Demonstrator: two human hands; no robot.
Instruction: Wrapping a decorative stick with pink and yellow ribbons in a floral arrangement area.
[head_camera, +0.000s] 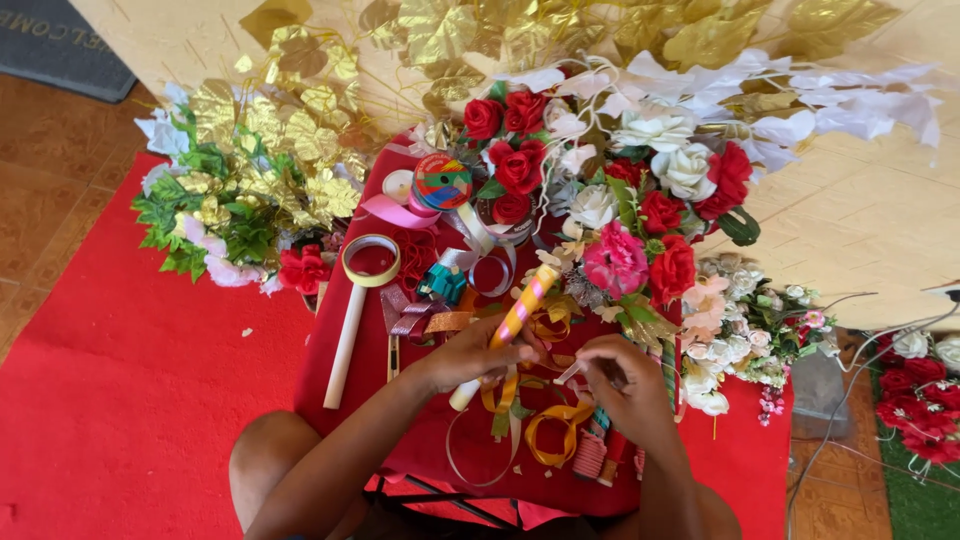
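Note:
My left hand (470, 357) grips a long stick (520, 313) wrapped in orange, pink and yellow striped ribbon, tilted up toward the flowers. My right hand (622, 385) is closed beside it, pinching what looks like a thin ribbon end or small tool near the stick's lower part; the item is too small to tell. Both hands hover over a small table covered in red cloth (375, 380), above loose gold ribbon curls (552, 425).
Red and white artificial roses (640, 180), a pink flower (615, 260), gold leaves (300, 130) and green foliage (195, 215) crowd the table's far side. Ribbon spools (442, 182), a tape ring (371, 260) and a white stick (345, 345) lie left. More flowers (920, 400) at right.

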